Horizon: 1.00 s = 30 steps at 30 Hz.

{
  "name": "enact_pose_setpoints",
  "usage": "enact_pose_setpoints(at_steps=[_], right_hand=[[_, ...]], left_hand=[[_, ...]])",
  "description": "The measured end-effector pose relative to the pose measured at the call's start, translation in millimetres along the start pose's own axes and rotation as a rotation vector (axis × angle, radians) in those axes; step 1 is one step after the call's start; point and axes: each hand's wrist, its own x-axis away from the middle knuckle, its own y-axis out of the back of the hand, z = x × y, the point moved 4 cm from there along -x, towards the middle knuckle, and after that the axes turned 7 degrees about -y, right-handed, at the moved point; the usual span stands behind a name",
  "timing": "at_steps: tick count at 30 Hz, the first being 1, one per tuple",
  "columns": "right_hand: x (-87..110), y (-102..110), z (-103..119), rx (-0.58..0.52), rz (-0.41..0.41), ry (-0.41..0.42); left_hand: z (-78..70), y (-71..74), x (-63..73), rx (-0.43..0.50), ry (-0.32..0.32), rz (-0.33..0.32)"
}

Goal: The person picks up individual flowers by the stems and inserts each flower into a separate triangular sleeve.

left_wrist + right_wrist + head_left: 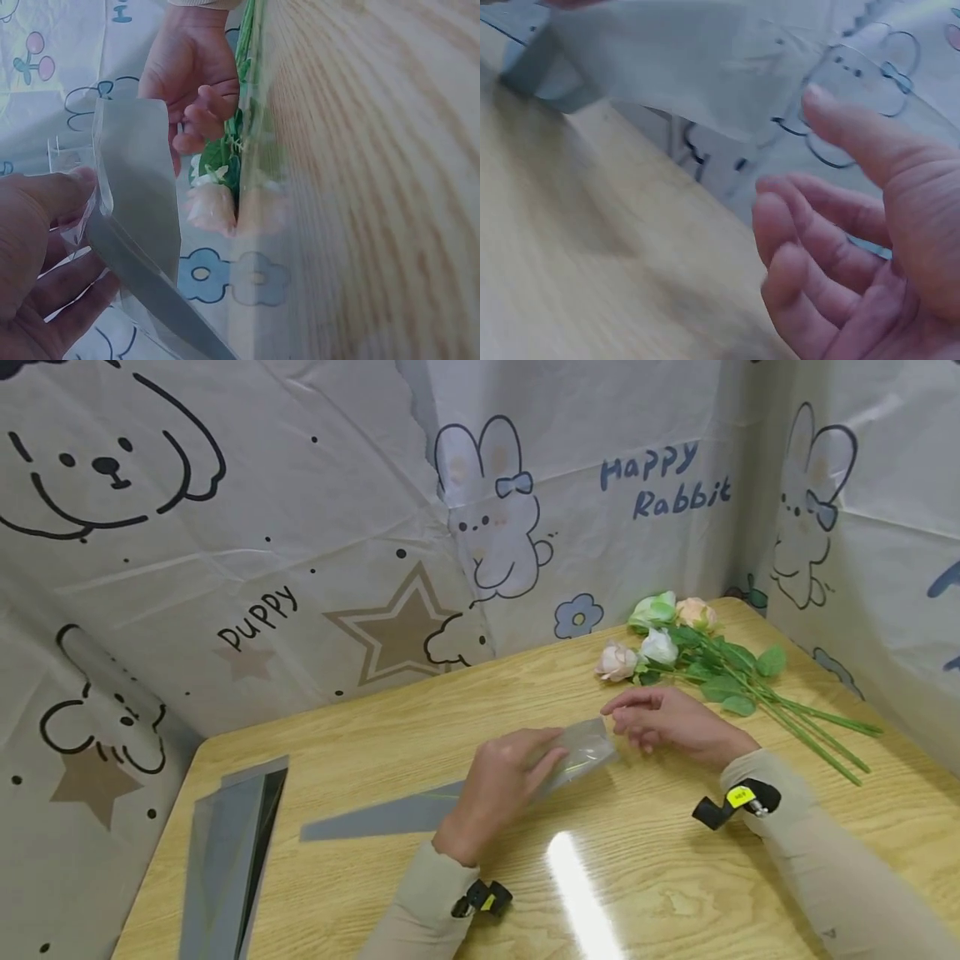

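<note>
My left hand (504, 777) grips a long, tapering grey flower sleeve (393, 812) with a clear plastic front, thumb on one side and fingers on the other. Its narrow end points left over the table, and its wide end is toward my right hand (675, 725). In the left wrist view the grey back (139, 161) of the sleeve stands upright beside the clear film. The right wrist view shows my right fingers (780, 225) loosely bent, thumb apart and nothing between them, just off the sleeve's wide end.
Several artificial roses (660, 646) with green stems lie at the back right of the wooden table (360, 910). More grey sleeves (225, 852) lie stacked at the left edge. A printed cloth (360, 527) hangs behind and at the sides.
</note>
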Motion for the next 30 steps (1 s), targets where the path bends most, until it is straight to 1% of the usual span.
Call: enact_pose_setpoints(at_steps=[2,5,9,12,14,17,20,25,27,28,30], right_hand=[[1.6,11.5,-0.1,0.031,-0.087,-0.012],[4.7,27.2,0.7,0.110,-0.233,-0.014],[11.6,41.9,3.7,0.305,-0.424,0.031],[16.7,47.9,6.4,0.466,-0.562,0.084],[19.3,49.8,8.2,0.542,-0.635,0.119],[19.7,50.3,9.4,0.612,-0.703,0.184],[18.1,48.7,10.0,0.672,-0.745,0.267],[14.9,42.7,11.0,0.902,-0.819,0.451],[13.8,41.0,11.4,0.971,-0.836,0.508],[12.8,40.6,11.6,0.987,-0.835,0.524],[11.2,40.3,12.5,1.001,-0.822,0.529]], left_hand=[[0.2,0.1,-0.1,0.003,0.000,0.002],[0.2,0.7,-0.1,0.005,-0.005,-0.003],[-0.1,1.6,0.0,0.001,-0.010,-0.010],[-0.3,2.2,0.1,-0.005,-0.010,-0.008],[-0.4,2.5,0.1,-0.010,-0.011,-0.006],[-0.1,2.7,0.3,-0.012,-0.012,-0.003],[0.8,2.5,0.4,-0.014,-0.010,-0.004],[1.4,1.9,0.4,-0.005,-0.012,-0.002],[0.9,1.7,0.1,0.004,-0.016,-0.003],[0.7,1.4,0.0,0.006,-0.017,-0.003],[0.2,1.3,-0.1,0.007,-0.017,-0.002]])
